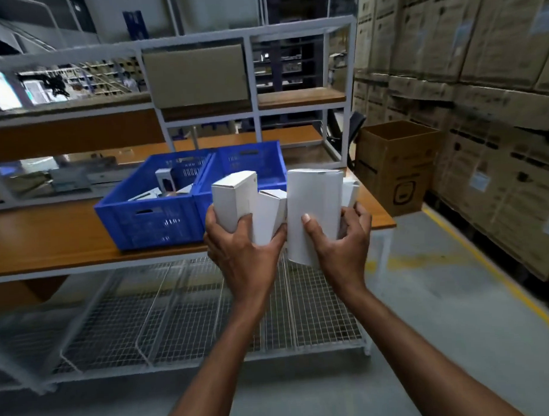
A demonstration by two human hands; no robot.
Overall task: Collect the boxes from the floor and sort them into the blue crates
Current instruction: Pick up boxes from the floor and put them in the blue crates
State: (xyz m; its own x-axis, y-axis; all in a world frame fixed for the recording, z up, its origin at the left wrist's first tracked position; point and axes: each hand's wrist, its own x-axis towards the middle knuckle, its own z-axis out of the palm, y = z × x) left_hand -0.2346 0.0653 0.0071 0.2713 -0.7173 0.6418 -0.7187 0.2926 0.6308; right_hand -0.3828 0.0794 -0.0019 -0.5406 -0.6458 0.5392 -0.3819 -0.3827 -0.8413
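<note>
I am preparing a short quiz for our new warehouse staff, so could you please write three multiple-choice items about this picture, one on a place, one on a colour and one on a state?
1. The blue crates stand:
A on the floor
B on the wire shelf
C on the wooden table

2. The carried boxes are:
A white
B red
C black

3. The brown carton beside the table is:
A taped shut
B open at the top
C flattened

Answers:
1 C, since both crates sit side by side on the tabletop.
2 A, since every face that shows is white.
3 B, since its inner wall shows through the open top.
</note>
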